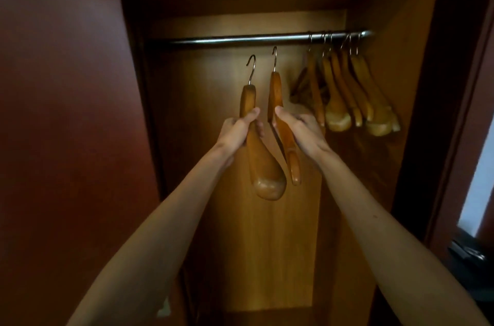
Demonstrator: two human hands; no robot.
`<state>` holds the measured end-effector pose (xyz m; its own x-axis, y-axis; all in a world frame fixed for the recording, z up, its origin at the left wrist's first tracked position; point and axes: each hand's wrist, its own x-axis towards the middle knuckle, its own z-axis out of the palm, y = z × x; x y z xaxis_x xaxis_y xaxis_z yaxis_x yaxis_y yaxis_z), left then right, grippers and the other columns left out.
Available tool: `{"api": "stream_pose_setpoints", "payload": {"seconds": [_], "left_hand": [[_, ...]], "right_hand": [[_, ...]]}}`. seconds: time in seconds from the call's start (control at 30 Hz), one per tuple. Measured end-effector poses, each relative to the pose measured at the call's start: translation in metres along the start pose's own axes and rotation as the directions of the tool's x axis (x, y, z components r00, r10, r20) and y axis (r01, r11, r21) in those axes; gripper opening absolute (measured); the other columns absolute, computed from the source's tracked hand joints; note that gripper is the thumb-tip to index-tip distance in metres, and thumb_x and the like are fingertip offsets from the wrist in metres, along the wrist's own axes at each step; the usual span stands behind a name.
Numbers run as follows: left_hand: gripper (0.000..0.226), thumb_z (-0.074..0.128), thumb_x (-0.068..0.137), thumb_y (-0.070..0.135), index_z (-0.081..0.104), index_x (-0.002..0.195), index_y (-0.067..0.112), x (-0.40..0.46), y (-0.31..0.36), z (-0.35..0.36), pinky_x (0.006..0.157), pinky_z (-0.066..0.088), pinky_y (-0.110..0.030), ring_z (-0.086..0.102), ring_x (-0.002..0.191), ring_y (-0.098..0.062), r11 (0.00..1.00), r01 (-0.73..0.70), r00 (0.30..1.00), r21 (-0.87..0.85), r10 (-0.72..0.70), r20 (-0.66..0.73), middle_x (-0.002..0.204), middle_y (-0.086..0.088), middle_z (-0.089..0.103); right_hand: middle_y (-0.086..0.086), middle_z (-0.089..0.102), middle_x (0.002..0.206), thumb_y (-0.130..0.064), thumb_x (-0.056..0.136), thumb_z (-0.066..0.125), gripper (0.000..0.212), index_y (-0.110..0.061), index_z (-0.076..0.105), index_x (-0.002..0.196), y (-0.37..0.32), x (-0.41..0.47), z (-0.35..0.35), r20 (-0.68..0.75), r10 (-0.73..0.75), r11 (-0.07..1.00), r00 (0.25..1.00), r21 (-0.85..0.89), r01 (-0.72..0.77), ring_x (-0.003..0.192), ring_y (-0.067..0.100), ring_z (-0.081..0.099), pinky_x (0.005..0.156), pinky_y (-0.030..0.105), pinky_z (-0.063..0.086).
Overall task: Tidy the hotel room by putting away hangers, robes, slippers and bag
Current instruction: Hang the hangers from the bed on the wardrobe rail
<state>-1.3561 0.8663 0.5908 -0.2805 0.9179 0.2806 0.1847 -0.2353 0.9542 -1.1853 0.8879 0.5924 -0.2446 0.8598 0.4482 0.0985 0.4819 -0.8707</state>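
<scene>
I face an open wooden wardrobe with a metal rail (240, 39) across its upper part. My left hand (238, 129) grips a broad-shouldered wooden hanger (263, 170), its hook pointing up a little below the rail. My right hand (299, 126) grips a second, slimmer wooden hanger (276, 93), its hook just under the rail. Neither hook touches the rail. Several more wooden hangers (347, 96) hang bunched at the rail's right end.
The dark red wardrobe door (61, 112) stands open on the left. The right side panel (406, 72) closes in the hanging space. A dark object (467, 253) lies low at the far right, beside a bright strip of wall.
</scene>
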Motion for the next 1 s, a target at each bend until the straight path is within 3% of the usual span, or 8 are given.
{"api": "stream_pose_setpoints", "payload": {"seconds": [0.17,0.37,0.53,0.67,0.77,0.83,0.9,1.0], "left_hand": [[0.048,0.059,0.096,0.05,0.076,0.1,0.006,0.067,0.028,0.017,0.09,0.057,-0.038,0.073,0.076,-0.015,0.994,-0.108,0.994,-0.008,0.108,0.032,0.085,-0.007,0.078],[0.049,0.061,0.094,0.053,0.077,0.097,0.007,0.128,0.048,0.029,0.099,0.054,-0.045,0.075,0.089,-0.023,0.983,-0.182,0.978,-0.037,0.185,0.098,0.089,-0.01,0.078],[0.047,0.061,0.095,0.051,0.077,0.097,0.007,0.156,0.051,0.039,0.093,0.057,-0.04,0.074,0.085,-0.022,0.978,-0.204,0.966,-0.046,0.209,0.151,0.09,-0.01,0.077],[0.047,0.062,0.095,0.049,0.077,0.097,0.004,0.171,0.044,0.046,0.087,0.059,-0.037,0.074,0.084,-0.025,0.979,-0.19,0.965,-0.07,0.199,0.171,0.089,-0.012,0.077],[0.049,0.063,0.095,0.048,0.076,0.099,0.0,0.179,0.037,0.053,0.081,0.058,-0.034,0.073,0.076,-0.022,0.984,-0.16,0.968,-0.078,0.172,0.181,0.086,-0.012,0.077],[0.048,0.063,0.094,0.049,0.077,0.1,0.003,0.183,0.031,0.059,0.079,0.059,-0.033,0.075,0.076,-0.021,0.99,-0.126,0.972,-0.064,0.136,0.19,0.084,-0.01,0.078],[0.044,0.064,0.093,0.049,0.078,0.098,0.007,0.186,0.027,0.064,0.073,0.058,-0.03,0.074,0.074,-0.02,0.993,-0.088,0.976,-0.079,0.102,0.193,0.08,-0.006,0.077],[0.038,0.066,0.092,0.048,0.077,0.093,0.012,0.189,0.019,0.07,0.075,0.057,-0.033,0.073,0.072,-0.019,0.991,-0.072,0.977,-0.113,0.093,0.193,0.077,-0.004,0.076]], "right_hand": [[-0.001,0.067,0.072,-0.053,0.096,0.056,0.05,-0.007,0.076,0.091,-0.006,0.07,-0.013,-0.048,-0.033,0.999,0.998,0.004,0.033,0.072,0.012,0.065,0.071,0.026,0.045],[-0.001,0.066,0.071,-0.054,0.096,0.055,0.043,-0.018,0.071,0.079,-0.01,0.121,-0.023,-0.092,-0.063,0.997,0.994,0.029,0.066,0.077,0.016,0.065,0.076,0.03,0.046],[0.0,0.076,0.084,-0.052,0.097,0.055,0.043,-0.016,0.076,0.085,-0.012,0.147,-0.023,-0.117,-0.019,0.997,0.993,0.075,0.028,0.087,0.014,0.07,0.077,0.026,0.046],[-0.007,0.078,0.084,-0.05,0.097,0.056,0.041,-0.015,0.077,0.098,-0.002,0.16,-0.02,-0.133,0.033,0.992,0.991,0.129,-0.016,0.076,-0.001,0.071,0.07,0.018,0.047],[0.001,0.078,0.089,-0.05,0.097,0.057,0.046,-0.009,0.076,0.1,0.014,0.165,-0.02,-0.166,0.043,0.986,0.985,0.168,-0.014,0.082,0.01,0.074,0.078,0.026,0.054],[0.006,0.077,0.089,-0.048,0.096,0.059,0.051,0.0,0.074,0.103,0.023,0.166,-0.02,-0.171,0.06,0.979,0.983,0.201,-0.025,0.079,0.016,0.074,0.075,0.029,0.056],[0.006,0.076,0.086,-0.049,0.095,0.061,0.051,0.001,0.073,0.103,0.032,0.166,-0.02,-0.169,0.081,0.971,0.982,0.237,-0.039,0.081,0.018,0.073,0.079,0.033,0.057],[0.007,0.076,0.088,-0.049,0.093,0.063,0.05,-0.002,0.074,0.102,0.044,0.168,-0.023,-0.165,0.107,0.957,0.98,0.284,-0.057,0.082,0.019,0.073,0.081,0.034,0.057]]}}
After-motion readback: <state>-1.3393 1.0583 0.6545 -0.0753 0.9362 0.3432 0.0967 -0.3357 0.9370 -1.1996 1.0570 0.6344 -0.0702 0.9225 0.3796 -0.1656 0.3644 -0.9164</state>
